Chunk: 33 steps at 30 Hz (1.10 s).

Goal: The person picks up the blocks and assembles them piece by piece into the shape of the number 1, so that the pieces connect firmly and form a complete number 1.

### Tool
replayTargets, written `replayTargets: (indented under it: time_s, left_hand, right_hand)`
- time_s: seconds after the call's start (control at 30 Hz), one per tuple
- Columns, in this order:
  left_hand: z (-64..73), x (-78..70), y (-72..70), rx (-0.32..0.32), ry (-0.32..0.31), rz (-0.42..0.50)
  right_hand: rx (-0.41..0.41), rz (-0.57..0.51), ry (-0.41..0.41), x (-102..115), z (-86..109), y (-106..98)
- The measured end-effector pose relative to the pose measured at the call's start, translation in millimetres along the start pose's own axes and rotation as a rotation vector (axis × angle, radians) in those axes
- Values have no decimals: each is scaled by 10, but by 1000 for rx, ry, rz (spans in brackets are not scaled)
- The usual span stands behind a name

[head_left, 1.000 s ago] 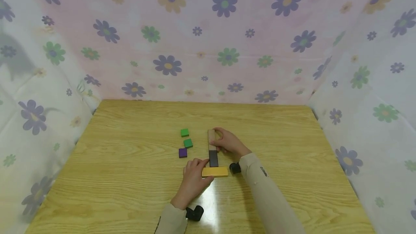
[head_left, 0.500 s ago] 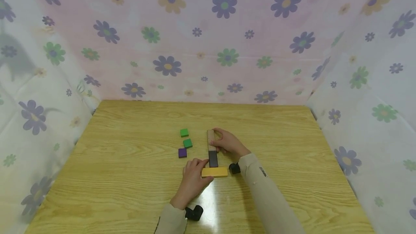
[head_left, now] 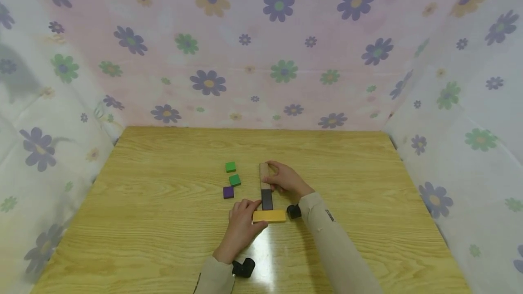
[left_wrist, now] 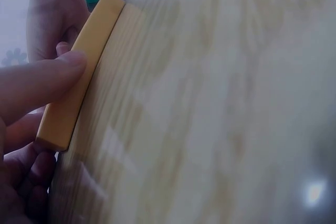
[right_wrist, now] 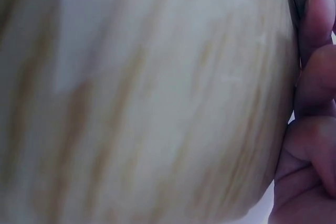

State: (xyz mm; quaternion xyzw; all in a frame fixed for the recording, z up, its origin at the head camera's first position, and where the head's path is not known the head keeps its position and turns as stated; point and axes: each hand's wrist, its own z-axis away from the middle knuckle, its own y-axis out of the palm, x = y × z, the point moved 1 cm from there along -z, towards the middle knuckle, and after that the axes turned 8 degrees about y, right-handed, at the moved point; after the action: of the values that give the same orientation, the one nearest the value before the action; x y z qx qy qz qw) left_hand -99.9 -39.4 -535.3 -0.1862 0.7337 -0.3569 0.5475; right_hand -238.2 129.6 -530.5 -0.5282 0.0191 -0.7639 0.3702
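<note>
On the wood-grain table, a yellow rectangular block [head_left: 271,216] lies crosswise in the head view. My left hand [head_left: 240,227] holds its left end, thumb on the near side and fingers at the far side. In the left wrist view that thumb [left_wrist: 47,80] presses the yellow block [left_wrist: 86,72]. A black block [head_left: 267,199] runs away from the yellow one, and a tan wooden block [head_left: 264,171] continues the line end to end. With thumb and forefinger, my right hand [head_left: 289,180] grips the tan block. Curled fingers of the right hand [right_wrist: 317,82] fill the right edge of its wrist view.
Left of the line lie two small green blocks [head_left: 230,167] and a purple block [head_left: 228,192]. Black wrist devices [head_left: 244,268] sit at both cuffs. Flower-patterned cloth [head_left: 249,53] closes off the table's back and sides.
</note>
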Motion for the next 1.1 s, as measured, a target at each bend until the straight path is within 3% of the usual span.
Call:
replayTargets:
  time_s: [0.73, 1.1]
  left_hand:
    - [-26, 0, -12, -25, 15, -56]
    - [-21, -4, -5, -14, 2, -39]
  right_hand:
    - [4, -2, -14, 27, -20, 6]
    - [6, -4, -18, -2, -29, 2]
